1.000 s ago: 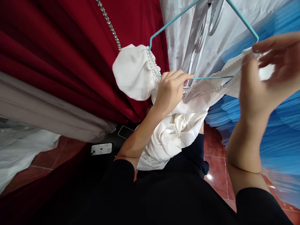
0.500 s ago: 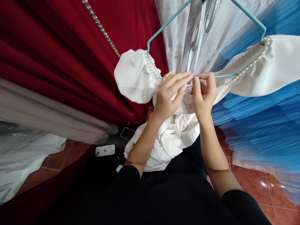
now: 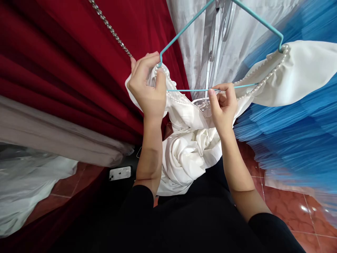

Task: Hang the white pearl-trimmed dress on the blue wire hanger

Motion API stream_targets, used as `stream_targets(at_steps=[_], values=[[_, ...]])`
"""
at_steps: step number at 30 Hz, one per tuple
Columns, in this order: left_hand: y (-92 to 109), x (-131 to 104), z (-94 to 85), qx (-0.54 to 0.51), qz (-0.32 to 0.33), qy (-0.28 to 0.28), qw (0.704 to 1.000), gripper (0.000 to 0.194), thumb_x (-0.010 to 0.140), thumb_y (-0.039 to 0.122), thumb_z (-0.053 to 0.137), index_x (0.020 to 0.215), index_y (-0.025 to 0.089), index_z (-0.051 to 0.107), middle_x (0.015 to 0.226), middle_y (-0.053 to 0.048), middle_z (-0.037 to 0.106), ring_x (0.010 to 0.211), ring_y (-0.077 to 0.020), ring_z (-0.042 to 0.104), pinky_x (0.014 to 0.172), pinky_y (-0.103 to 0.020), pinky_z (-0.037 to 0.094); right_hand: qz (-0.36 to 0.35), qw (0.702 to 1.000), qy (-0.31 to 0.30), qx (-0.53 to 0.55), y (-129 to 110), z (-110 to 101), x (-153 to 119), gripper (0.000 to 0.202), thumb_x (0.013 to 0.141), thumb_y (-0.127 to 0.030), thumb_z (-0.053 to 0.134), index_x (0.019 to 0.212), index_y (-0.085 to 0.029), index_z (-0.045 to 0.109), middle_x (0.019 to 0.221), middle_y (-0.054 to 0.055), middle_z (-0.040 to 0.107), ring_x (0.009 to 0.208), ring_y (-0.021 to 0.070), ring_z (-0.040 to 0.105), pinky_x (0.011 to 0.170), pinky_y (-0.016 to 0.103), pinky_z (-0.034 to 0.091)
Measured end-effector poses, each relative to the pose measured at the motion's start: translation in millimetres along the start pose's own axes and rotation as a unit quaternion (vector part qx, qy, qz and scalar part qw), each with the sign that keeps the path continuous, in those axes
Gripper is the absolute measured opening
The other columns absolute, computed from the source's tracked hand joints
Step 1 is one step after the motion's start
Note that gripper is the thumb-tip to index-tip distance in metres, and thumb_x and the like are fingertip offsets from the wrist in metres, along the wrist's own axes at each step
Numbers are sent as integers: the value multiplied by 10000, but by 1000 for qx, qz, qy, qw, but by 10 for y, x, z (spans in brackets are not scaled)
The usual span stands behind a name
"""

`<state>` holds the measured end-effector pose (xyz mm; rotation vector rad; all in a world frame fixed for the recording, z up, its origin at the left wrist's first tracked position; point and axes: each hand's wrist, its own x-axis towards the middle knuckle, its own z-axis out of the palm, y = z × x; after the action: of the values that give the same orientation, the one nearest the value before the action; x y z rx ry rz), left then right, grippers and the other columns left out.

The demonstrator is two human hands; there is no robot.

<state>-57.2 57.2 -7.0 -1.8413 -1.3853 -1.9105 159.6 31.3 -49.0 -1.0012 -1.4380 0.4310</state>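
Observation:
A white dress (image 3: 181, 165) with pearl-beaded neckline edges hangs by its shoulders from a light-blue hanger (image 3: 185, 31). Its lower part lies bunched below my forearms. My left hand (image 3: 147, 84) is closed around the dress's left shoulder, thumb against the pearl trim, right at the hanger's bent end. With thumb and forefinger, my right hand (image 3: 223, 107) pinches at the hanger's thin lower bar, near the middle of the neckline. Whether a bit of thread or cloth is also between those fingers I cannot tell.
Dark red cloth (image 3: 126, 21) hangs on the left, with a beaded strand (image 3: 110, 28) across it. Blue tulle (image 3: 289, 137) fills the right side, and white fabric (image 3: 184, 35) hangs behind the hanger. A phone (image 3: 120, 173) lies on a black surface at lower left.
My left hand has moved left from beside my right hand and closed on the dress's left shoulder. My right hand keeps its pinch, with only a slight shift left.

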Motion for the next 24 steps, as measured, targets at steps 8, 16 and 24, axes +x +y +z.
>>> stream_targets(at_steps=[8,16,24], values=[[-280,246,-333,-56,-5,62,996,360,873,-72,510,961,173,758,917,17,760,939,-177,701,899,-356,571,-9,1000,-9,-3,-16,-50,49,356,1012,-633,562,1017,-278,590,598,-92,378,487,82,386,534,263,408],[-521,-311,-280,-55,-124,128,982,67,982,283,630,1002,219,629,943,20,710,926,-166,699,929,-402,597,0,1000,-2,-5,-22,-7,26,402,1010,-673,535,1022,-274,584,588,-93,345,487,79,398,527,260,443],[91,-656,-90,-191,-106,-156,963,62,893,201,752,936,219,791,964,-33,787,951,-190,754,881,-320,607,23,997,-24,74,-165,-44,-13,348,993,-603,627,977,-257,594,631,-79,355,493,61,340,483,248,338]])
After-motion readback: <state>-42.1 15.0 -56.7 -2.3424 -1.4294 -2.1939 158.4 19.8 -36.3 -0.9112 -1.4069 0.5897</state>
